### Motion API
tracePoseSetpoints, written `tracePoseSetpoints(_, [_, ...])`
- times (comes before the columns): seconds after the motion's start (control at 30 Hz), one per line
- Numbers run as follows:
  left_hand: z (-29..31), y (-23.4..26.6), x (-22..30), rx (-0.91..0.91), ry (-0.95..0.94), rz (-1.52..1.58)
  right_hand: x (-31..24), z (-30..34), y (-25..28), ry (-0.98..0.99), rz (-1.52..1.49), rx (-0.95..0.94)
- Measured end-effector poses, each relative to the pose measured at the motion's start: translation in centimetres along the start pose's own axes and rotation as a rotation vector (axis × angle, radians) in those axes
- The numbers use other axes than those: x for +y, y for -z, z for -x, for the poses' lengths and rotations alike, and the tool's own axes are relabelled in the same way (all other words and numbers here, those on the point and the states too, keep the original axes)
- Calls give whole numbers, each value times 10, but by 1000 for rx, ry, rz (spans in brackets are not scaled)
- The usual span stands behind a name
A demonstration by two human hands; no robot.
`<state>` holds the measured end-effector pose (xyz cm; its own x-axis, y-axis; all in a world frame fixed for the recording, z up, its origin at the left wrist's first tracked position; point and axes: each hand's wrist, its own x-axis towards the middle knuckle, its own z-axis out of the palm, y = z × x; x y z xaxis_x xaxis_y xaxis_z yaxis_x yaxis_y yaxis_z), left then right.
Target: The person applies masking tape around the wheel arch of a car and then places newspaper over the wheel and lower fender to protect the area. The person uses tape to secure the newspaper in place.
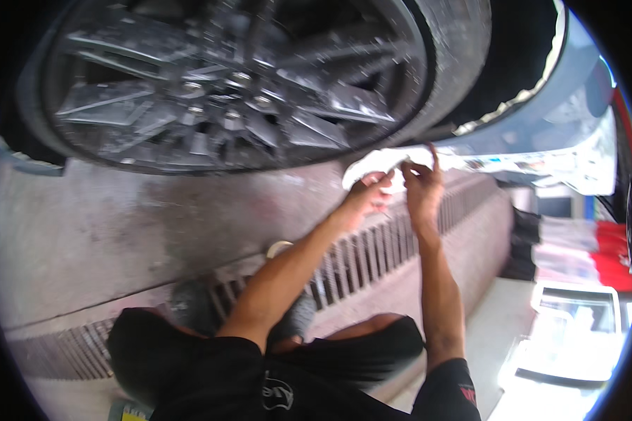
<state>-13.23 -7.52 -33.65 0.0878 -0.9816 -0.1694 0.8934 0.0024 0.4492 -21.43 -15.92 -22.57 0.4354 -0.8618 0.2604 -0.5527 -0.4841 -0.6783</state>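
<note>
Below the wheel arch of a light-blue car body panel [523,130] hangs a white sheet [372,163], paper or film, I cannot tell which. My right hand [423,191] pinches it between thumb and fingertips near the panel's lower edge, one finger raised against that edge. My left hand [366,195] is beside it, lower and to the left, with thumb and fingers curled at the sheet's near side. The fingertips of both hands are close together. Part of the sheet is hidden behind them.
A large dusty wheel [225,105] fills the top. Ragged pale masking [516,99] lines the arch. A slotted floor grate [361,259] crosses beneath my arms. A tape roll [281,248] lies near my foot. A bright white-framed panel [576,333] stands at right.
</note>
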Motion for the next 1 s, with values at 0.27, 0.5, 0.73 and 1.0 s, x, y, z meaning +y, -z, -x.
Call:
tracePoseSetpoints(0.27, [-24, -15, 1, 169, -203, 198, -31, 6, -7, -156, -28, -31])
tracePoseSetpoints(0.5, [-56, -19, 1, 272, -351, -33, -34, -15, -2, 133, 461, -5])
tracePoseSetpoints(0.73, [-113, -31, -6, 369, -658, 217, -30, -51, -18, 221, 836, 109])
tracePoseSetpoints(1.0, [-141, -55, -28, 438, -649, 301, 17, -60, -8, 204, 864, 308])
